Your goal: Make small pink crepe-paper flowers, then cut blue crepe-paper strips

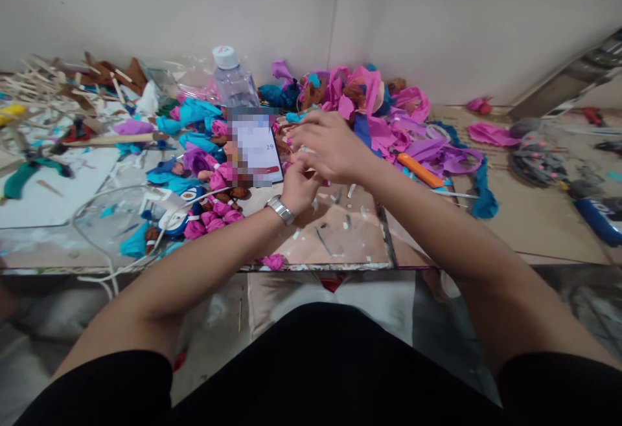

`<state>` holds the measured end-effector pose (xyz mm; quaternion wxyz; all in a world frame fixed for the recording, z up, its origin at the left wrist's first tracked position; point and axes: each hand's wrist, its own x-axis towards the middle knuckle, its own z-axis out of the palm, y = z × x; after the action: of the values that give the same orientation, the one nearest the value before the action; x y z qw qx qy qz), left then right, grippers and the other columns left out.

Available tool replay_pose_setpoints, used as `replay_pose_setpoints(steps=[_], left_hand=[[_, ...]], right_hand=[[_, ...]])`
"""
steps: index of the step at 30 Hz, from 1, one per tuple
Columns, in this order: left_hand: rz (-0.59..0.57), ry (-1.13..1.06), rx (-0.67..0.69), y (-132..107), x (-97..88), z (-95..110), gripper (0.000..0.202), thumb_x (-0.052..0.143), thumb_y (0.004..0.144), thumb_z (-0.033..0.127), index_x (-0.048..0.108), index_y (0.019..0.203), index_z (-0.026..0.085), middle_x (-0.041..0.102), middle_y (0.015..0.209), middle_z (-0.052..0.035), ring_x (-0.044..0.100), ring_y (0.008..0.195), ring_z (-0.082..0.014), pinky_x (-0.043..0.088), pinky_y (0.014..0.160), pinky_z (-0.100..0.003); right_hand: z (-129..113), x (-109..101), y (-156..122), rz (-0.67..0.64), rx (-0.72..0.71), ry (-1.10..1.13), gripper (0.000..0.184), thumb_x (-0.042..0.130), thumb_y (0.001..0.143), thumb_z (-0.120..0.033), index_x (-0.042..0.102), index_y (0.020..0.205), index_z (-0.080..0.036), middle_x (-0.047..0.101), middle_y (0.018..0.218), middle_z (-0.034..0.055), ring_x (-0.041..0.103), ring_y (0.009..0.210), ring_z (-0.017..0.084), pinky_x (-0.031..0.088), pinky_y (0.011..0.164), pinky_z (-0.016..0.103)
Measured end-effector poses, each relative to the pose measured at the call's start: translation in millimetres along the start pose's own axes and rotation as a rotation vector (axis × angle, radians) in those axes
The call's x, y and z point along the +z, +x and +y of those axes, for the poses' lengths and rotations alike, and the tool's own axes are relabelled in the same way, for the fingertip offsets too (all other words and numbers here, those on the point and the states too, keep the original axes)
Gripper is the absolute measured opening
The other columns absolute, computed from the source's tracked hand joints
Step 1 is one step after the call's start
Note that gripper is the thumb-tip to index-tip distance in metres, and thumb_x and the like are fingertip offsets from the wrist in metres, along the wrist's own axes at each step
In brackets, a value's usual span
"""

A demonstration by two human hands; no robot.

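My left hand (299, 188), with a metal watch (280, 210) at its wrist, is closed with the fingers pinched together. Just above it and to the right, my right hand (330, 147) bends over, its fingertips meeting those of the left. Whatever they pinch is hidden by the fingers. Left of both hands leans a phone (262, 147) with a lit screen, partly blurred out. Beyond the right hand lies a heap of pink crepe strips (357, 89) mixed with purple, brown and blue pieces.
Left of the phone lie tied pink bundles (214, 219), a white cable (97, 206) and green-handled pliers (36, 173). A capped plastic bottle (236, 79) stands behind. Rightward are an orange cutter (420, 170), purple strips (451, 154) and a blue-handled tool (600, 219).
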<state>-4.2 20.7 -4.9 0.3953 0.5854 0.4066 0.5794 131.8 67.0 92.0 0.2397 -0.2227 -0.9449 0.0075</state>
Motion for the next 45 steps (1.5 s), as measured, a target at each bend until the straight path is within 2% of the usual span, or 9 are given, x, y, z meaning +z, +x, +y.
replay_pose_setpoints(steps=[3, 7, 10, 13, 18, 25, 29, 33, 45], left_hand=[[-0.003, -0.04, -0.021, 1.2, 1.0, -1.2, 0.018, 0.077, 0.09, 0.03, 0.066, 0.082, 0.017, 0.071, 0.084, -0.0033, 0.066, 0.075, -0.014, 0.059, 0.074, -0.029], [-0.014, -0.025, -0.023, -2.0, 1.8, 3.4, 0.016, 0.076, 0.088, 0.028, 0.065, 0.082, 0.019, 0.07, 0.082, -0.0018, 0.063, 0.07, -0.0123, 0.055, 0.069, -0.026], [-0.044, 0.0, -0.019, -3.8, 1.7, 5.5, 0.018, 0.076, 0.088, 0.033, 0.065, 0.082, 0.02, 0.07, 0.083, -0.0023, 0.063, 0.072, -0.0134, 0.055, 0.07, -0.027], [-0.064, 0.008, -0.014, -4.2, 1.4, 5.0, 0.021, 0.075, 0.089, 0.036, 0.064, 0.083, 0.02, 0.069, 0.083, -0.0023, 0.063, 0.073, -0.014, 0.055, 0.07, -0.027], [-0.079, 0.006, -0.022, -4.8, 1.6, 4.4, 0.027, 0.077, 0.09, 0.043, 0.063, 0.085, 0.02, 0.066, 0.081, -0.0012, 0.062, 0.069, -0.0134, 0.055, 0.067, -0.027], [-0.09, -0.002, -0.023, -8.3, 4.1, 5.7, 0.032, 0.075, 0.092, 0.05, 0.064, 0.089, 0.02, 0.068, 0.09, -0.0038, 0.067, 0.077, -0.0158, 0.059, 0.068, -0.029], [-0.104, -0.016, -0.058, -9.1, 4.7, 5.1, 0.033, 0.076, 0.092, 0.05, 0.064, 0.09, 0.02, 0.068, 0.089, -0.0026, 0.067, 0.075, -0.0137, 0.06, 0.069, -0.027], [-0.082, -0.015, -0.041, -8.5, 4.9, 4.0, 0.036, 0.078, 0.09, 0.054, 0.067, 0.091, 0.019, 0.07, 0.091, -0.0038, 0.069, 0.079, -0.0145, 0.062, 0.072, -0.028], [-0.084, -0.039, -0.036, -7.6, 4.1, 4.9, 0.047, 0.081, 0.085, 0.064, 0.071, 0.094, 0.018, 0.075, 0.098, -0.0081, 0.075, 0.085, -0.0172, 0.065, 0.078, -0.032]], right_hand=[[16.4, -4.1, -32.6, 0.211, 0.22, 0.167, 0.052, 0.035, 0.11, -0.06, 0.07, 0.122, -0.024, 0.074, 0.127, 0.0129, 0.063, 0.124, 0.033, 0.043, 0.114, 0.055], [19.8, 9.2, -73.1, 0.283, 0.393, 0.44, 0.052, 0.042, 0.108, -0.062, 0.067, 0.131, -0.023, 0.073, 0.131, 0.0136, 0.068, 0.119, 0.028, 0.053, 0.104, 0.047], [11.3, 20.8, -85.5, 0.268, 0.462, 0.613, 0.048, 0.059, 0.102, -0.059, 0.067, 0.133, -0.024, 0.075, 0.124, 0.0105, 0.071, 0.101, 0.024, 0.058, 0.088, 0.04], [4.7, 26.5, -87.5, 0.234, 0.502, 0.676, 0.04, 0.067, 0.097, -0.053, 0.074, 0.119, -0.021, 0.076, 0.109, 0.0082, 0.068, 0.081, 0.02, 0.056, 0.074, 0.034], [1.8, 27.5, -89.9, 0.256, 0.485, 0.621, 0.027, 0.073, 0.093, -0.04, 0.079, 0.107, -0.018, 0.076, 0.097, 0.0068, 0.065, 0.082, 0.02, 0.05, 0.074, 0.033], [-2.9, 27.0, -90.3, 0.263, 0.566, 0.635, 0.027, 0.079, 0.086, -0.041, 0.08, 0.101, -0.018, 0.076, 0.089, 0.0047, 0.06, 0.069, 0.017, 0.046, 0.064, 0.031], [-4.4, 29.4, -88.6, 0.278, 0.626, 0.596, 0.03, 0.077, 0.088, -0.048, 0.078, 0.091, -0.018, 0.075, 0.085, 0.0046, 0.061, 0.07, 0.018, 0.048, 0.068, 0.032], [-3.6, 30.9, -88.6, 0.308, 0.603, 0.552, 0.034, 0.076, 0.089, -0.053, 0.075, 0.083, -0.019, 0.076, 0.085, 0.0058, 0.064, 0.076, 0.02, 0.049, 0.073, 0.034], [2.1, 31.0, -90.6, 0.322, 0.608, 0.539, 0.022, 0.077, 0.087, -0.04, 0.078, 0.084, -0.019, 0.078, 0.088, 0.0078, 0.067, 0.077, 0.022, 0.049, 0.072, 0.036]])
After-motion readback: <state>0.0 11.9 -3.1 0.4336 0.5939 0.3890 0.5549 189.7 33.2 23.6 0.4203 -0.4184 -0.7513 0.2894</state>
